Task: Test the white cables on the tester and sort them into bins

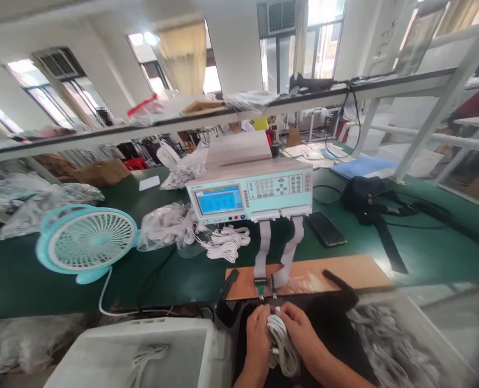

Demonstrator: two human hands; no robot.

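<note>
Both my hands are low in the middle of the view, closed around a coiled bundle of white cable [280, 345]. My left hand [258, 335] grips its left side, my right hand [301, 334] its right side and top. Just above them a wooden board [353, 272] lies at the table's front edge, with small connectors [266, 288] on it. Two grey ribbon cables [288, 253] run from those connectors up to a pale blue tester [255, 196] with a lit screen.
A blue desk fan [86, 242] stands at the left. Bags and loose coils of white cable [223, 242] lie by the tester. A phone [326, 228] and black bag [363, 194] sit to the right. White bins [142, 350] with cables flank my lap.
</note>
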